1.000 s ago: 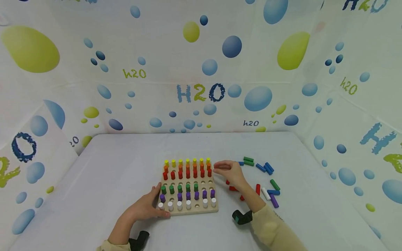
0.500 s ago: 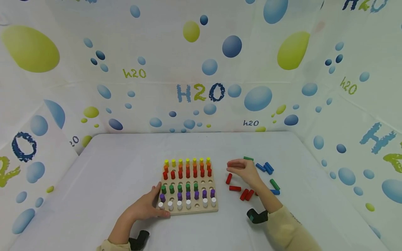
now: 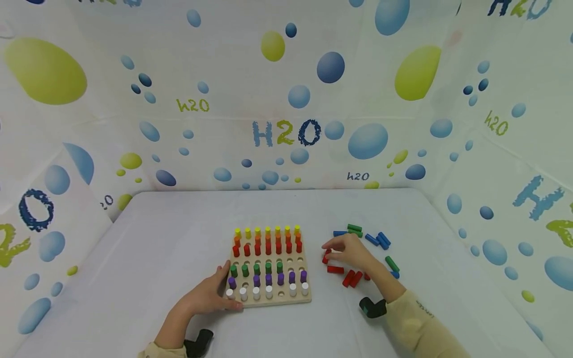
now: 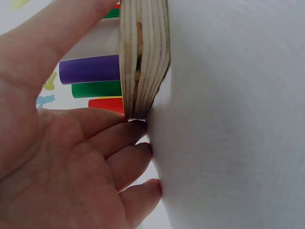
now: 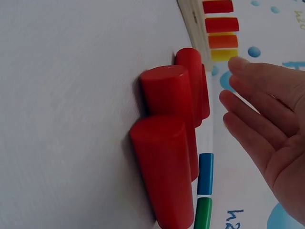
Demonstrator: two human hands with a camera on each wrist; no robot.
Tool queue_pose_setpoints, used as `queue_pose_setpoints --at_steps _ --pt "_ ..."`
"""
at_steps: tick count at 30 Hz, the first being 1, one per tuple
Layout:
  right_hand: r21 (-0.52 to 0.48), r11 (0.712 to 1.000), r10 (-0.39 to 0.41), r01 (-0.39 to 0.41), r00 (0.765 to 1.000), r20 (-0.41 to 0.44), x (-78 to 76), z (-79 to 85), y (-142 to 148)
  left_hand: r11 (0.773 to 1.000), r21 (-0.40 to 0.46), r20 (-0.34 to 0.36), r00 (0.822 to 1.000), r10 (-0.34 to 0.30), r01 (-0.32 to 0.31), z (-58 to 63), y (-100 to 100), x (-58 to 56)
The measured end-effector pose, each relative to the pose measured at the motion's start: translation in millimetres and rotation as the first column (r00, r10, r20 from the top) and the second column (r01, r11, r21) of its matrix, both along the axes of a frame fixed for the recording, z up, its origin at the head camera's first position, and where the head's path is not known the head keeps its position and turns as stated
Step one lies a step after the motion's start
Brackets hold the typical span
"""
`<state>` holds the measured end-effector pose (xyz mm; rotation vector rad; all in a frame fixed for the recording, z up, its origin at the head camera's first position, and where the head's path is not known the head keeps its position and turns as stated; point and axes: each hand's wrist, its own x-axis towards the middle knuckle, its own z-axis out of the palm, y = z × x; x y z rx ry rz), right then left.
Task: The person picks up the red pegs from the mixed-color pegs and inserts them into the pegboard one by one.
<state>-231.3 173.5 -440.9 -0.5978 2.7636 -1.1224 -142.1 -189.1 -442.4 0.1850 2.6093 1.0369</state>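
Head view: the left hand (image 3: 207,294) is holding the board (image 3: 295,300) by its near left corner, thumb lying along the near edge and fingers along the left side; the board is resting flat on the table (image 3: 268,334), its upright pegs (image 3: 268,247) standing in rows among bare holes (image 3: 281,294). The right hand (image 3: 351,250) is hovering right of the board, around a partly hidden red peg (image 3: 326,256); other red pegs (image 3: 334,269) are lying just nearer, while blue pegs (image 3: 371,239) and green pegs (image 3: 354,227) are lying farther off. Left wrist view: the fingers are bending in against the board's side, a purple peg (image 4: 89,69) showing above; were this hold slackening, a sideways knock could be sliding the board askew. Right wrist view: the fingers are extending, gripping nothing visible, apart from the red pegs. Because these are round and crowded, a low sweep or off-centre pinch could be setting one rolling into its neighbours.
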Motion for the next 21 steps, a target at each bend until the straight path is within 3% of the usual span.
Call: queue_pose_setpoints --at_steps 3,11,16,21 --pt "0.097 0.994 0.051 -0.049 0.999 -0.018 0.4 0.4 -1 1.0 0.0 0.001 1.0 0.002 -0.002 0.1 0 0.2" --pt "0.237 0.961 0.149 -0.141 0.989 -0.016 1.6 4.5 -9 1.0 0.001 -0.005 1.0 0.002 -0.002 -1.2 0 -0.2" --pt "0.345 0.924 0.208 -0.167 0.974 -0.086 0.1 1.0 -13 1.0 0.007 0.003 1.0 0.016 -0.016 -3.9 -1 -1.4" --pt "0.385 0.907 0.222 -0.169 0.97 -0.099 0.8 0.7 -16 1.0 0.007 0.01 1.0 0.023 -0.023 -4.1 -2 -1.8"
